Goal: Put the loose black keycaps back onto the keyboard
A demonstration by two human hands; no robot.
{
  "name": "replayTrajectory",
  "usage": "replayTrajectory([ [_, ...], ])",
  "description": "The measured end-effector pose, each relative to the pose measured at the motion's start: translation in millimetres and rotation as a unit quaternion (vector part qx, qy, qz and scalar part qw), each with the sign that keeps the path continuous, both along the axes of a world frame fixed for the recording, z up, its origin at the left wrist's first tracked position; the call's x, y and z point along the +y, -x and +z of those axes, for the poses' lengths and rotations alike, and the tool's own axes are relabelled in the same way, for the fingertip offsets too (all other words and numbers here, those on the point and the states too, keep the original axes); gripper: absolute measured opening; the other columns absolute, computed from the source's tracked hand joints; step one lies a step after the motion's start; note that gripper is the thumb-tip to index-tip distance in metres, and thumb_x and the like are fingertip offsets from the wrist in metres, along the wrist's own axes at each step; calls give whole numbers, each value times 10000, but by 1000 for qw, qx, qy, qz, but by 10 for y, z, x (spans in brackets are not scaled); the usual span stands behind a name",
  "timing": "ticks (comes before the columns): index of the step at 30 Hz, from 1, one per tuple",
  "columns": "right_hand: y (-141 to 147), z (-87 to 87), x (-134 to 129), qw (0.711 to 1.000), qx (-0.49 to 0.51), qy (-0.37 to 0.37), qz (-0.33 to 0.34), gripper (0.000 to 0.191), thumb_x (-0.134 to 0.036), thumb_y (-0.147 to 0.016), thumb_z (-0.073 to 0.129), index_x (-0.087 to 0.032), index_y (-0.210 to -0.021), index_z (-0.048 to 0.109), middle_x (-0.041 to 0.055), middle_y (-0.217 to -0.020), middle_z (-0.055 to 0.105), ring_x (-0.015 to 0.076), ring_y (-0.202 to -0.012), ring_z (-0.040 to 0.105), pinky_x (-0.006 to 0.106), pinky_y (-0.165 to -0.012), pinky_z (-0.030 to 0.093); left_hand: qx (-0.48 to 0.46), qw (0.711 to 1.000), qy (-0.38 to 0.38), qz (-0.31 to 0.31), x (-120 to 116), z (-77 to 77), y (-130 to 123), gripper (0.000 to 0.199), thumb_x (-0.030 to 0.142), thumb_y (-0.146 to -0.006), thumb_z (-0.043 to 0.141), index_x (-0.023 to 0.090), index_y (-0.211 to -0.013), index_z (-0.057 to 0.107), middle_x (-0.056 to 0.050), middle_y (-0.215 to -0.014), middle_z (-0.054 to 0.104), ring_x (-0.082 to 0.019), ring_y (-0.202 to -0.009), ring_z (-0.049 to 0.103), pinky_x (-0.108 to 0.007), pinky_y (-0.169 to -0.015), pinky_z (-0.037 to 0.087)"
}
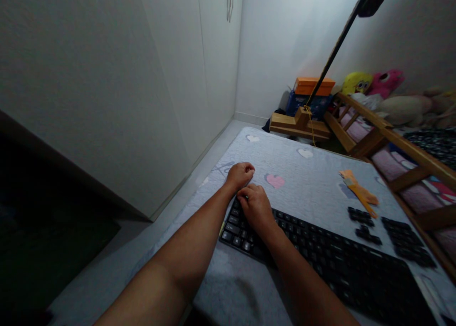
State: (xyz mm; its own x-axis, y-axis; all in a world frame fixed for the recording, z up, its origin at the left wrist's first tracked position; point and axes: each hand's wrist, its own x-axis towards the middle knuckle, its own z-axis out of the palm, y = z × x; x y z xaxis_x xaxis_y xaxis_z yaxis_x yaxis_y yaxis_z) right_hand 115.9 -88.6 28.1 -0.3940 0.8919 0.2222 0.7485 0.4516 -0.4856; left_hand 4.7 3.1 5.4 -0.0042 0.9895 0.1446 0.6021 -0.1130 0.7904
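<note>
A black keyboard (320, 250) lies at a slant on the patterned cloth, with white-lettered keys showing at its left end. My left hand (241, 176) is curled closed just beyond the keyboard's far left corner; what its fingers hold, if anything, is hidden. Over that same corner, my right hand (257, 206) has its fingers bent and pressed together near the top-row keys. Its fingertips are hidden, so I cannot tell what is in them. Loose black keycaps (406, 240) lie in a block past the keyboard's right part, with a smaller keycap group (360, 216) beside them.
An orange-handled brush (361, 198) lies on an orange cloth (351, 176) at the right. A wooden rail (377, 126) borders the right side. Behind stand a wooden stand base (299, 122) with a slanted pole and an orange box (313, 86). A white cabinet (171, 79) rises on the left.
</note>
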Motion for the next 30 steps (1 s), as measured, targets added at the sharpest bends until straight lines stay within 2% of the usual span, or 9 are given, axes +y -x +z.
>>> replayTrajectory([
  [10,37,155,73,997,-2,79,-20,134,-91,-819,616,-188,-760,686,46,-808,701,183,-809,603,278,-744,395,-53,999,3,-1,71,-83,19,166,206,-792,603,153,-877,735,-15,-712,701,-137,-679,632,-228,-651,476],
  [16,6,146,103,994,44,100,-7,127,-78,-794,630,-195,-785,678,13,-795,695,157,-752,601,255,-699,393,-54,999,6,-2,66,-75,16,160,204,-790,605,155,-870,735,-14,-709,702,-135,-682,634,-224,-647,474],
  [30,2,69,128,993,42,104,-18,99,-123,-820,609,-181,-753,654,26,-803,654,157,-770,577,263,-711,389,-89,996,4,-5,68,-103,26,160,209,-791,595,155,-865,727,-10,-697,695,-129,-650,621,-224,-625,468],
])
